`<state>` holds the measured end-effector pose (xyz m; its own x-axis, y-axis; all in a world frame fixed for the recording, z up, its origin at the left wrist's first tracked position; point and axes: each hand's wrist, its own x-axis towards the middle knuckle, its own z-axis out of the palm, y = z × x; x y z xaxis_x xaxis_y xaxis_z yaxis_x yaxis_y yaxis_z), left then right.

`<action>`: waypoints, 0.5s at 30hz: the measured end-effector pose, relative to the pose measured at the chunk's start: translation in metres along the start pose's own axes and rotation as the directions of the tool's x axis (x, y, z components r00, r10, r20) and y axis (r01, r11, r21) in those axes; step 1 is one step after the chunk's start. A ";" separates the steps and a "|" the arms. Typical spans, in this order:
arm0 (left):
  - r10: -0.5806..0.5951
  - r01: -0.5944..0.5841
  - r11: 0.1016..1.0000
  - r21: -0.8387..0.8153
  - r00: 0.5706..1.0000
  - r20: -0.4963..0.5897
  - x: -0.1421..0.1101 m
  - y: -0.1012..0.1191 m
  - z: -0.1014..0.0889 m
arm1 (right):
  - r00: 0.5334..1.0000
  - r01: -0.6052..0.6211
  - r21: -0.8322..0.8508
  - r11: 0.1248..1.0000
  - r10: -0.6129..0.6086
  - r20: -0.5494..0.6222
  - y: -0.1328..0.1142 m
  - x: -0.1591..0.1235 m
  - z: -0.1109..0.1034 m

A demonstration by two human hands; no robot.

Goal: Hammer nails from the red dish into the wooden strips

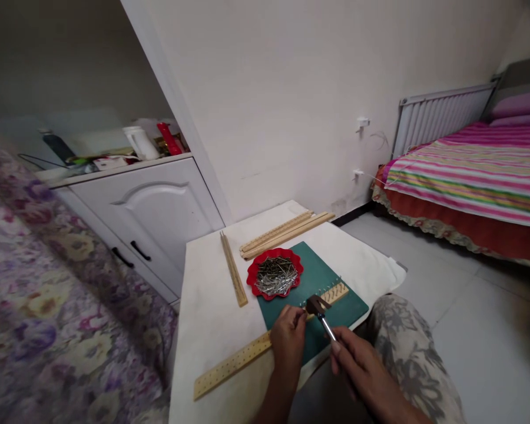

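Note:
My right hand (pixel 357 359) is closed around the handle of a hammer (pixel 325 325). The hammer's dark head is over a wooden strip (pixel 338 292), right beside the fingertips of my left hand (pixel 289 335). Those fingers are pinched together at the strip; what is between them is too small and hidden to make out. Several nails stand upright in a row along the strip's right part. Holes dot its left part (pixel 234 362), which reaches past my left wrist over the table. Beneath the strip lies a green mat (pixel 307 265). A red scalloped bowl (pixel 258 290) full of loose nails sits on the mat's far left corner.
More wooden strips (pixel 287 235) lie at the back of the white-covered table (pixel 212 330), and narrow ones (pixel 233 271) at its left. A white cabinet (pixel 159 206) and floral curtain (pixel 83 306) stand left. My patterned knee (pixel 410 341) is beside the table; a bed (pixel 477 159) is far right.

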<state>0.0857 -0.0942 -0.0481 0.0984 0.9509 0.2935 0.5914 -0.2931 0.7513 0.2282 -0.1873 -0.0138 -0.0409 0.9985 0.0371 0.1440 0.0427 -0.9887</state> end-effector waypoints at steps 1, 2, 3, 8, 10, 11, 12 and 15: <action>0.001 -0.001 1.000 0.002 1.000 0.001 0.000 0.000 0.000 | 0.999 0.040 -0.054 0.998 -0.040 -0.004 -0.003 0.003 0.000; 0.005 -0.005 1.000 0.003 1.000 0.000 0.000 0.000 0.000 | 0.997 0.072 -0.103 0.992 -0.073 -0.007 -0.005 0.006 0.000; 0.009 -0.009 1.000 0.005 1.000 -0.003 0.000 0.000 0.000 | 0.995 0.095 -0.143 0.985 -0.097 -0.004 -0.006 0.008 0.001; 0.005 -0.005 1.000 0.011 1.000 0.004 0.001 -0.003 0.001 | 0.994 0.108 -0.219 0.970 -0.103 0.037 -0.004 0.012 0.002; 0.005 -0.005 1.000 0.012 1.000 0.010 0.001 -0.003 0.002 | 0.993 0.113 -0.222 0.968 -0.107 0.041 -0.003 0.012 0.003; 0.006 -0.006 1.000 0.016 1.000 0.008 0.001 -0.003 0.002 | 0.994 0.112 -0.226 0.968 -0.106 0.038 -0.004 0.012 0.003; 0.007 -0.007 1.000 0.020 1.000 0.004 0.001 -0.003 0.002 | 0.994 0.107 -0.231 0.967 -0.103 0.031 -0.004 0.012 0.003; 0.000 0.000 1.000 0.023 1.000 -0.006 0.000 -0.002 0.002 | 0.995 0.098 -0.229 0.968 -0.092 0.037 -0.004 0.010 0.002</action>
<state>0.0858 -0.0935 -0.0511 0.0937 0.9504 0.2967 0.6099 -0.2903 0.7374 0.2248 -0.1774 -0.0099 -0.0906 0.9883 0.1227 0.3619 0.1475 -0.9205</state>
